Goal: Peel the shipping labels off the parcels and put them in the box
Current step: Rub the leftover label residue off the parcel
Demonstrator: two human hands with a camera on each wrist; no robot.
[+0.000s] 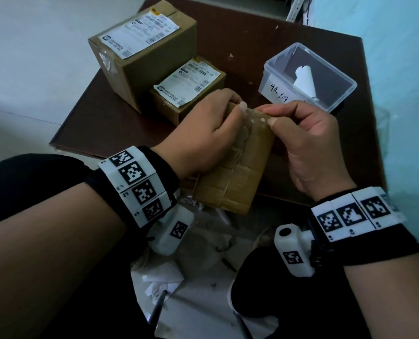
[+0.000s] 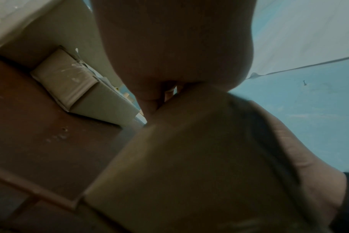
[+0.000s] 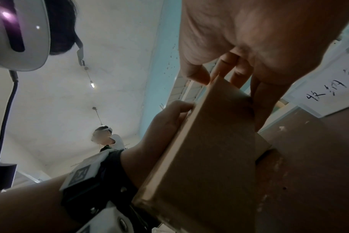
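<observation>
I hold a small brown cardboard parcel [image 1: 237,165] upright over the table's near edge, its taped face with bits of white residue toward me. My left hand [image 1: 230,107] grips its upper left side, thumb on the top edge. My right hand [image 1: 272,116] pinches the top right edge, thumb in front and fingers behind; what lies under the thumb I cannot tell. The right wrist view shows the same parcel [image 3: 209,149] pinched at its top. Two labelled parcels, one large [image 1: 142,50] and one small [image 1: 188,91], stand behind. The clear plastic box [image 1: 340,94] holds a rolled white label [image 1: 303,81].
The dark brown table [image 1: 252,33] carries the parcels and the box. Torn paper scraps [image 1: 203,285] lie on the floor between my knees. A blue wall [image 1: 399,69] runs along the right. Another person [image 3: 108,138] stands far off in the right wrist view.
</observation>
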